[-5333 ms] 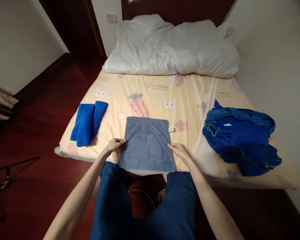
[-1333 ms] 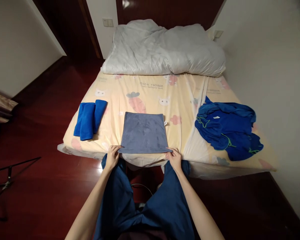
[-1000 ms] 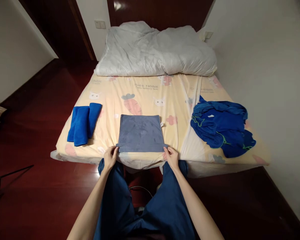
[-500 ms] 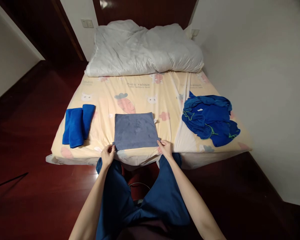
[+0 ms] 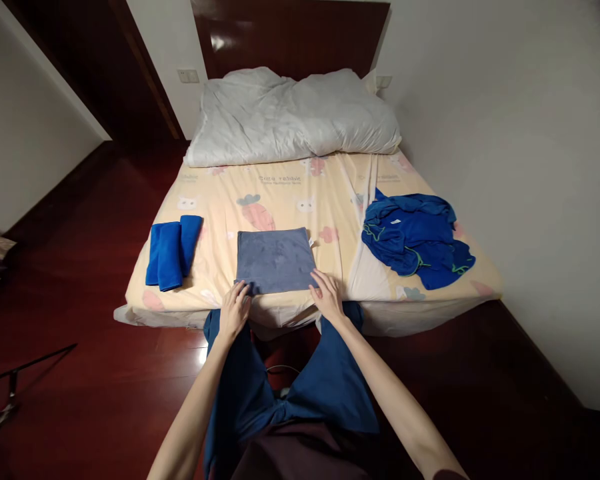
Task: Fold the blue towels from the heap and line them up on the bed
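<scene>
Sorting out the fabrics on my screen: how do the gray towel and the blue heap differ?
Pose: the gray towel lies flat with straight edges; the blue heap is crumpled.
Color: the gray towel is muted, the blue heap vivid.
Contact: the left hand and right hand are at the gray towel, not the blue heap.
Shared: both are cloth lying on the bed.

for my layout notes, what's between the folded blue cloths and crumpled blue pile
The head view shows the grey cloth between them, left hand and right hand at its near corners, patterned sheet either side.
</scene>
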A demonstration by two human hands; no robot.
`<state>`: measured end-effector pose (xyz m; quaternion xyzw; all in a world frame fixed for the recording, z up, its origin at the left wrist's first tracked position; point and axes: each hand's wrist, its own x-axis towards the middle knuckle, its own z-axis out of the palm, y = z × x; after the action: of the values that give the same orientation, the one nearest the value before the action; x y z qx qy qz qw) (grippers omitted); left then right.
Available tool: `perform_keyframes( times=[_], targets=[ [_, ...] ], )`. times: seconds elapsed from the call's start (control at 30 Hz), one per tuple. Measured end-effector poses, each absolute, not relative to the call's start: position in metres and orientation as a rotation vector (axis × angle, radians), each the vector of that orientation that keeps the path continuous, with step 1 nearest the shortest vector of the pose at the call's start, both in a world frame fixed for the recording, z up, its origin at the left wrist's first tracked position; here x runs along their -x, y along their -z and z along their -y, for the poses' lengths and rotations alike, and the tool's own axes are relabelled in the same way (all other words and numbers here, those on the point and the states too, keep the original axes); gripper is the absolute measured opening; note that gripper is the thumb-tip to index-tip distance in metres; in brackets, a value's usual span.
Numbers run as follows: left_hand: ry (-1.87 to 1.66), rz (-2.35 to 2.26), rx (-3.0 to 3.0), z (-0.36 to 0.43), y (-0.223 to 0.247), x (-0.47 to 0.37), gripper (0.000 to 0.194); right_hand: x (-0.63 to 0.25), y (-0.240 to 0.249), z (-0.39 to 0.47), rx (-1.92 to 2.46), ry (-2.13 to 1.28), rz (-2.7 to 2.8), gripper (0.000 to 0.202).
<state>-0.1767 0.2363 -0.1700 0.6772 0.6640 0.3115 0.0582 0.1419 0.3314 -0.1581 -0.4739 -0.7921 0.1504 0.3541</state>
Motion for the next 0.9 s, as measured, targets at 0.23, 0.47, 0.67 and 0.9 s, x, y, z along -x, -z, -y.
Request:
perform_keyframes(
  times=[0.23, 0.47, 0.67, 0.9],
  targets=[
    [-0.623, -2.014, -2.149, -0.256, 0.187, 0.183, 0.058, -0.131, 0.187, -0.338, 1.208, -0.345, 2.395, 0.055],
    [-0.467, -2.03, -2.202, -0.282, 0.186, 0.195, 0.061, -0.124, 0.2, -0.368, 1.31, -0.273, 2.367, 0.059],
    [-0.467, -1.938, -2.3, -0.265, 0.177, 0.205, 0.059, -0.139, 0.182, -0.352, 1.273, -0.288, 2.32, 0.056],
    [-0.817, -1.838, -2.037, -0.211, 0.202, 0.206, 0.061, -0.183, 0.202, -0.313, 1.187, -0.691, 2.014, 0.059]
  ],
)
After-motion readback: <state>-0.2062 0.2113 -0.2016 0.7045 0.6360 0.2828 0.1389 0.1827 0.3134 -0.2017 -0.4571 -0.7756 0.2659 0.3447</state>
